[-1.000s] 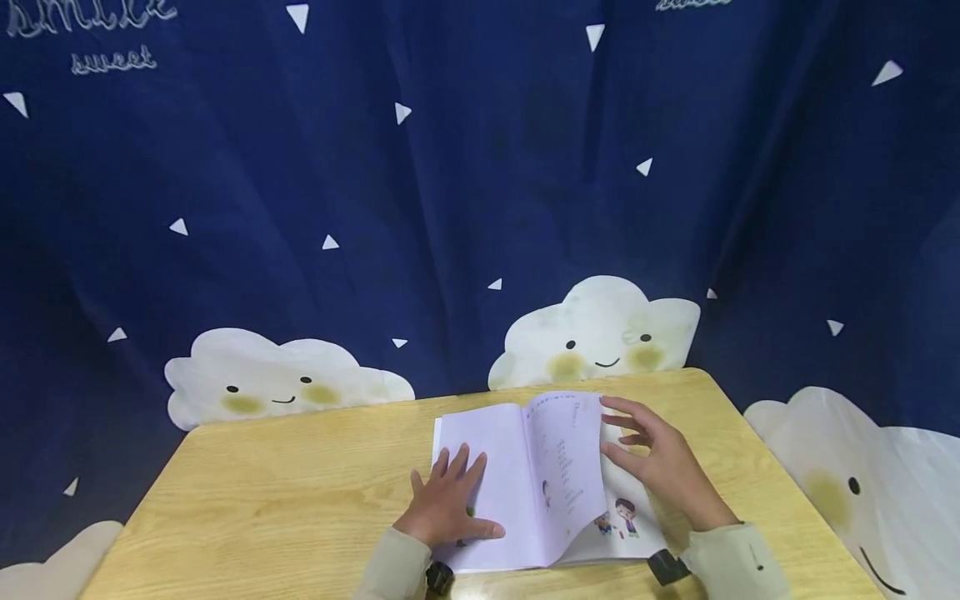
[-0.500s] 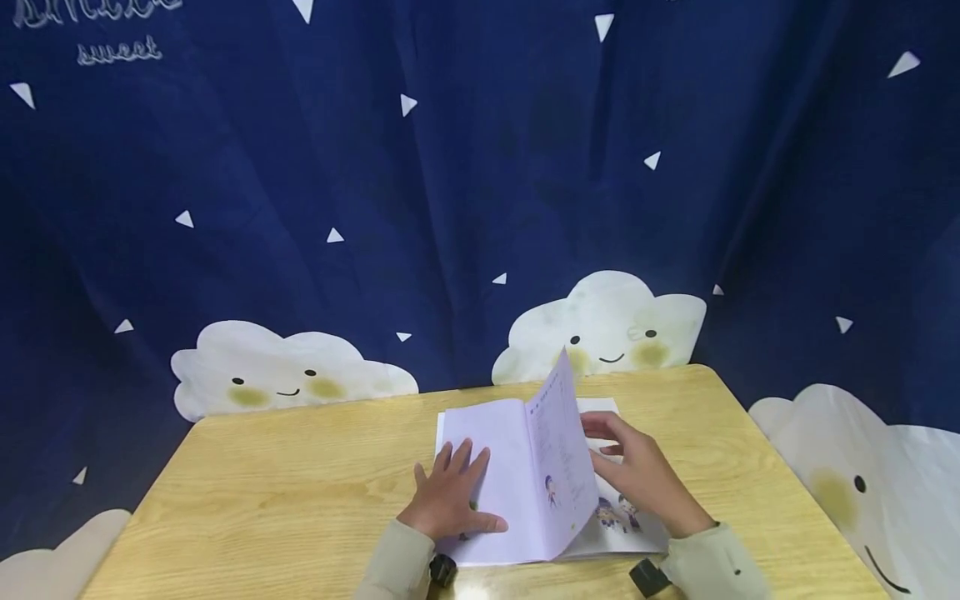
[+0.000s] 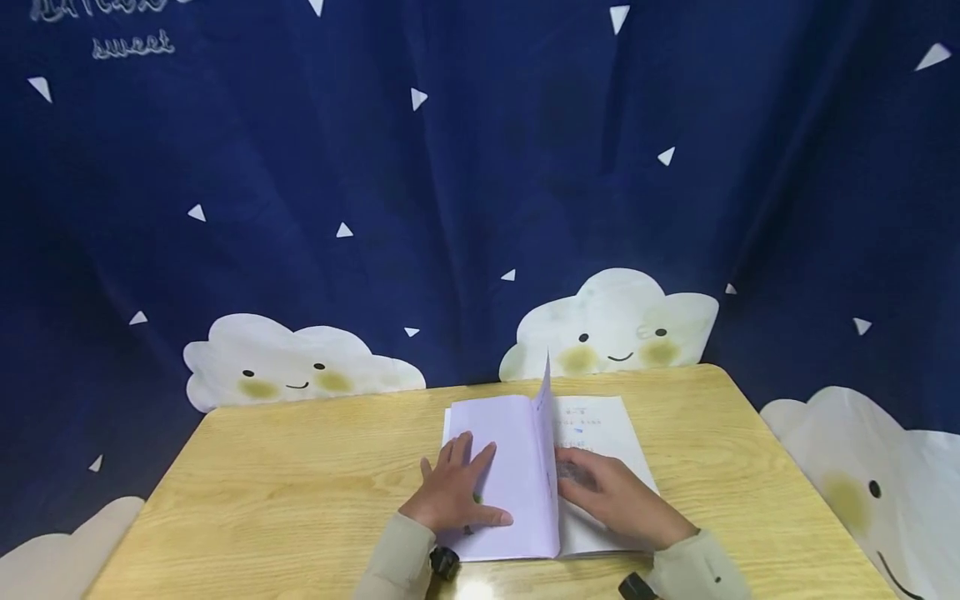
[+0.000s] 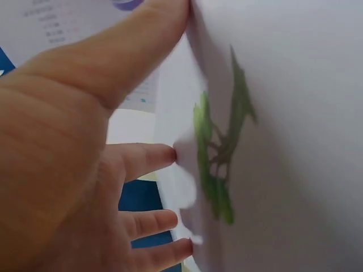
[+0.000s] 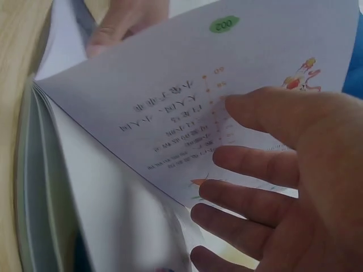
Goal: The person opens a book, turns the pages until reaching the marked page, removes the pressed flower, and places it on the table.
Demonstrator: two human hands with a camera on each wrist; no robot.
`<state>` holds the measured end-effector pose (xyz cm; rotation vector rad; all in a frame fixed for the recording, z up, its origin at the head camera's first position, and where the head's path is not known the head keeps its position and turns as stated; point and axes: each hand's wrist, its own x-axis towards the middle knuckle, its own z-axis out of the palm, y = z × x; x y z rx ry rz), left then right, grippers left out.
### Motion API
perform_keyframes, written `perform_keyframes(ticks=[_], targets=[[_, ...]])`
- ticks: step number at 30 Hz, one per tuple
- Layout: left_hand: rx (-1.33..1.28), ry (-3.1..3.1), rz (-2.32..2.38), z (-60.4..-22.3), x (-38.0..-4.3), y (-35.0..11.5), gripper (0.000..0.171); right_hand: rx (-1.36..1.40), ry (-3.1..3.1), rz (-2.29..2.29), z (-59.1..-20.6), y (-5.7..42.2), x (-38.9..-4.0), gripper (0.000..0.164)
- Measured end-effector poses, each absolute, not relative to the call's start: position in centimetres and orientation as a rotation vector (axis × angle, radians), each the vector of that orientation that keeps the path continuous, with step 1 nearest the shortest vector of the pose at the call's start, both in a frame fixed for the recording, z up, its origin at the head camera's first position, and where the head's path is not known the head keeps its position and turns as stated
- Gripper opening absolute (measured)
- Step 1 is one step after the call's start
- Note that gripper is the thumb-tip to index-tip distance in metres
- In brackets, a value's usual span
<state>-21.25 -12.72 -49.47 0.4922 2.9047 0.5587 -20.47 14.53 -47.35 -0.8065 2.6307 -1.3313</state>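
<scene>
A paper book (image 3: 600,417) lies spread on the table. One page (image 3: 548,467) stands almost upright near the spine, with mirrored-looking print and a green oval mark (image 5: 224,24) in the right wrist view. My left hand (image 3: 452,492) rests on the left page (image 3: 506,433), fingers spread and thumb out to the right. Beside its thumb in the left wrist view is a green plant drawing (image 4: 218,164). On the right side, my right hand (image 3: 622,500) has its fingertips against or close beside the raised page, fingers loosely extended and pinching nothing.
The book sits on a light wooden table (image 3: 315,483), towards its front edge. Behind the table hangs a dark blue curtain (image 3: 300,150) with smiling clouds and white triangles. Each wrist wears a small black device (image 3: 444,563).
The page has swung from leaning right to nearly upright, and my right hand has moved left and nearer with it. More of the right page shows. My left hand stays on the left page.
</scene>
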Motion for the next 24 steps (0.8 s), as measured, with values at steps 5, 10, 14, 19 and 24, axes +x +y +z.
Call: perform_keyframes(ticks=[5, 10, 14, 19, 24], targets=[[0.475, 2.829, 0.739, -49.1, -21.6, -13.1, 0.092, -0.851, 2.658, -1.303, -47.6, 14.2, -20.4, 0.041], [0.434, 2.746, 0.986, -48.5, -22.1, -13.7, 0.069, -0.831, 2.66, -1.285, -47.7, 13.8, -20.2, 0.039], [0.449, 2.721, 1.183, -48.1, -22.5, -14.2, 0.066, -0.803, 2.656, -1.264, -47.9, 13.6, -20.1, 0.041], [0.471, 2.701, 1.316, -47.9, -22.7, -14.7, 0.062, -0.838, 2.653, -1.221, -48.2, 13.3, -19.9, 0.048], [0.456, 2.68, 1.345, -47.8, -22.7, -14.9, 0.061, -0.845, 2.658, -1.117, -48.4, 12.8, -19.4, 0.054]])
